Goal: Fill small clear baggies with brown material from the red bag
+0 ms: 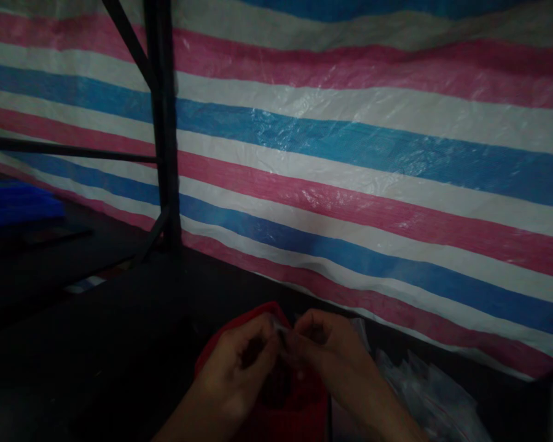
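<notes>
My left hand (242, 362) and my right hand (329, 353) meet low in the middle of the view, fingertips pinched together on a small pale item (283, 331) that is too dim and small to name. Both hands hover over a red container or cloth (258, 316) lying on the dark table (120, 344). The light is poor and details in the fingers are hidden.
A striped pink, white and blue tarp (350, 172) hangs as a wall behind the table. A black metal post (163, 123) with braces stands at the left. Clear plastic bags (424, 393) lie to the right; a blue object (13, 205) sits far left.
</notes>
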`<state>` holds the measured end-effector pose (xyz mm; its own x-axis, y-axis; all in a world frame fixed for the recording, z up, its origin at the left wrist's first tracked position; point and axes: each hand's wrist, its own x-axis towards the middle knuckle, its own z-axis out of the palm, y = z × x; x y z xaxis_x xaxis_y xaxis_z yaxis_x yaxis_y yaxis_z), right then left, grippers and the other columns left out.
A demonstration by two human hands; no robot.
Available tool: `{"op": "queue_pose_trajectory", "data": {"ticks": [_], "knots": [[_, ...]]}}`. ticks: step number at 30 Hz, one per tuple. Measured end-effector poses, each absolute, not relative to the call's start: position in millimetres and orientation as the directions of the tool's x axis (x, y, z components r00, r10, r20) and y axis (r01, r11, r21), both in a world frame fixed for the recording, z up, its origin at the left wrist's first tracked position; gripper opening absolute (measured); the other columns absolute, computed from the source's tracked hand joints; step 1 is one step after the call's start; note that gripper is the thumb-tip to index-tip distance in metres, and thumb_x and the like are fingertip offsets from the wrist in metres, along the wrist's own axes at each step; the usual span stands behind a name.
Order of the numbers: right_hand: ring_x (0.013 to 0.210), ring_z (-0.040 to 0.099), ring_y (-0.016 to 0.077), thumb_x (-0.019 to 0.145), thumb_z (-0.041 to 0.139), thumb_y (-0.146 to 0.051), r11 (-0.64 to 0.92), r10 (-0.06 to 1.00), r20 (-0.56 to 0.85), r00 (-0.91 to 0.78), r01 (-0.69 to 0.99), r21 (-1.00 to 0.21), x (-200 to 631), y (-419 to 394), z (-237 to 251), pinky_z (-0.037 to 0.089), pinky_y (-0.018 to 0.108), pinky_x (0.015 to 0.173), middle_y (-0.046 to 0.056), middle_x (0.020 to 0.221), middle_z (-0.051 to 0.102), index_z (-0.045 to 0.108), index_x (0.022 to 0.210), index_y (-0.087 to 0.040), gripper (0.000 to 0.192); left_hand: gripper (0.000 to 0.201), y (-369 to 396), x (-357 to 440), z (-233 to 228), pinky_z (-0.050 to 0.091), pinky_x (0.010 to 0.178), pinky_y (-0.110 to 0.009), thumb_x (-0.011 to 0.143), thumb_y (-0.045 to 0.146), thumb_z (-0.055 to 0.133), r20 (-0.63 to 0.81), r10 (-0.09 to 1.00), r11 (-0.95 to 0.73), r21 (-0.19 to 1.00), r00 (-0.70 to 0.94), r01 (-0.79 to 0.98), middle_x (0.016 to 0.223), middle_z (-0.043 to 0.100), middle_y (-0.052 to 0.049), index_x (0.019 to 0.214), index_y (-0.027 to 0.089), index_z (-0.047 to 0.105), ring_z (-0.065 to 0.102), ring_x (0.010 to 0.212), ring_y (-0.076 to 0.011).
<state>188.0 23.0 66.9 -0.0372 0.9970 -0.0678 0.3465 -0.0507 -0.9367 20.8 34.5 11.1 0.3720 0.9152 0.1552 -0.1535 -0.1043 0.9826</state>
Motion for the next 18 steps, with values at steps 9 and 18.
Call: {"op": "queue_pose_trajectory", "data": {"ticks": [9,18], "knots": [[0.073,0.068,0.0157,0.086,0.067,-0.015,0.194,0.971,0.235,0.03,0.473,-0.86,178.2,12.2,71.4,0.049,0.024,0.067,-0.002,0.079,0.072,0.068,0.077,-0.022,0.012,0.066,45.2,25.6,3.1,0.047,0.053,-0.029,0.072,0.088,0.061,-0.206,0.863,0.381,0.865,0.461,-0.327,0.063,0.067,-0.001,0.078,0.022,0.063,0.064,0.057,-0.0191],[0.091,0.067,0.0134,0.087,0.065,-0.001,0.293,0.955,0.176,-0.237,0.694,-0.658,188.2,9.5,66.2,0.046,0.025,0.083,-0.003,0.097,0.071,0.069,0.086,-0.022,0.021,0.068,50.6,38.7,10.3,0.053,0.06,-0.025,0.053,0.062,0.094,-0.182,0.983,0.174,0.822,0.039,-0.543,0.071,0.068,0.005,0.097,0.02,0.065,0.063,0.062,-0.0128]]}}
